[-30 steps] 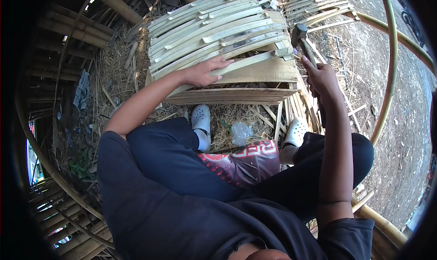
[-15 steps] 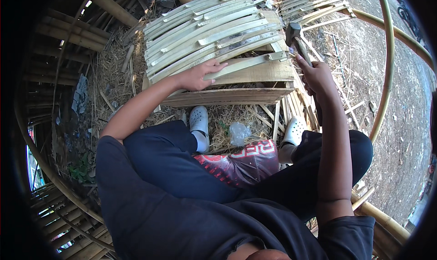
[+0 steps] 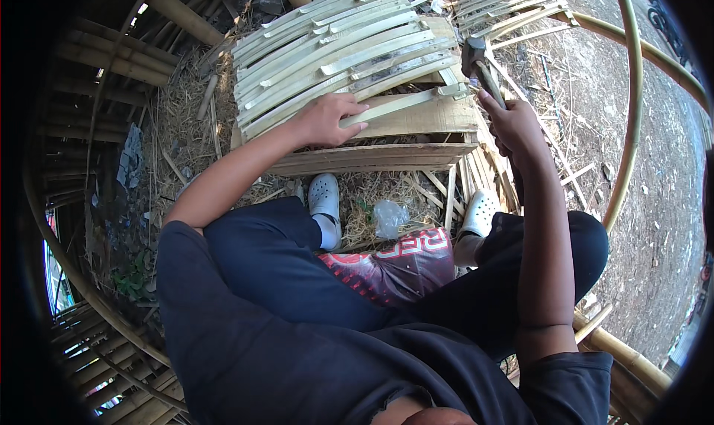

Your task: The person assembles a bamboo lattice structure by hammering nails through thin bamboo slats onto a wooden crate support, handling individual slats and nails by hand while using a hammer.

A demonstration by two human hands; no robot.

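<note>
My left hand (image 3: pixel 327 121) is closed around the nearest bamboo slat (image 3: pixel 401 107), thumb and forefinger pinching it. This slat runs to the right across a wooden board (image 3: pixel 435 120) at the near side of a low wooden frame. Behind it, several pale bamboo slats (image 3: pixel 335 53) lie in rows across the frame, slightly bowed, some with raised knots. My right hand (image 3: pixel 515 127) grips a hammer (image 3: pixel 474 52) by its handle. The dark metal head is raised beside the right end of the slats, apart from them.
Another slatted bamboo panel (image 3: pixel 506 1) lies at the far right. A bamboo pole (image 3: pixel 636 105) curves up on the right beside grey ground. Clear plastic (image 3: pixel 390 218) and a printed red-and-dark cloth (image 3: pixel 401 267) lie between my white clogs (image 3: pixel 323 196). Loose strips and straw litter the ground.
My left hand has shifted slightly away from me and its fingers have drawn in on the slat. The hammer head has moved a little to the left.
</note>
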